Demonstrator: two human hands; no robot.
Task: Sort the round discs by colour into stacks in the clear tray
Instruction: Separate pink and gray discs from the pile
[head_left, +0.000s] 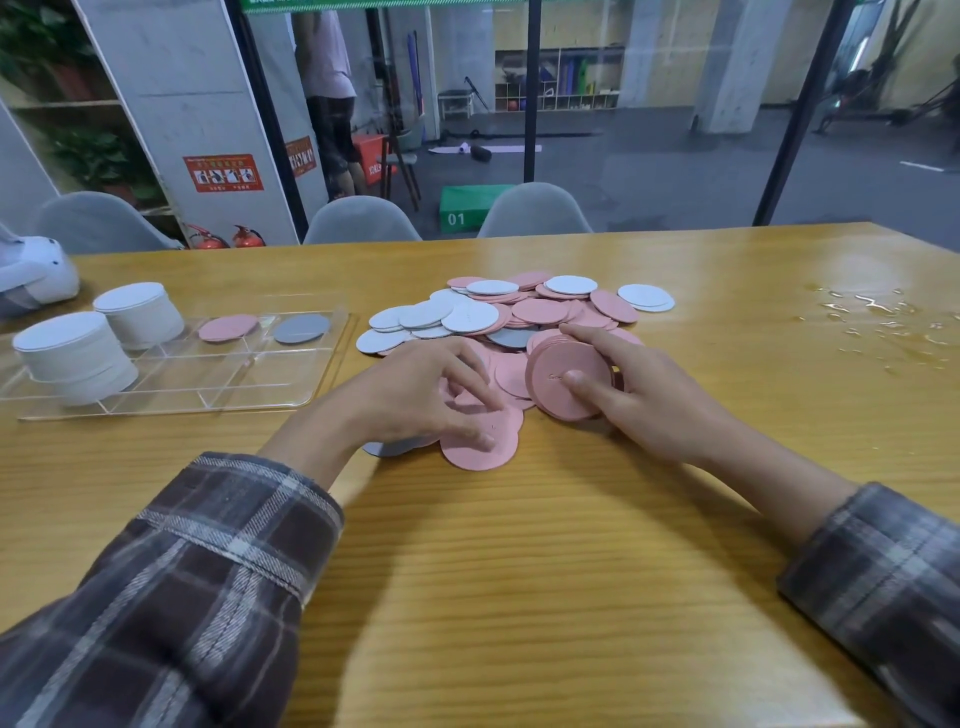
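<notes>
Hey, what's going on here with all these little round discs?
A person is sorting discs by colour. The right hand grips a bundle of pink discs beside the mixed pile on the table, while the left hand touches a loose pink disc at the pile's near edge. In the clear tray stand two tall white stacks, a thin pink stack and a grey disc.

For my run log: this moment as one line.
step: sorting | right hand: grips pink stack | left hand: over loose pink discs, grip unclear | clear tray: two white stacks, low pink pile, grey disc
</notes>
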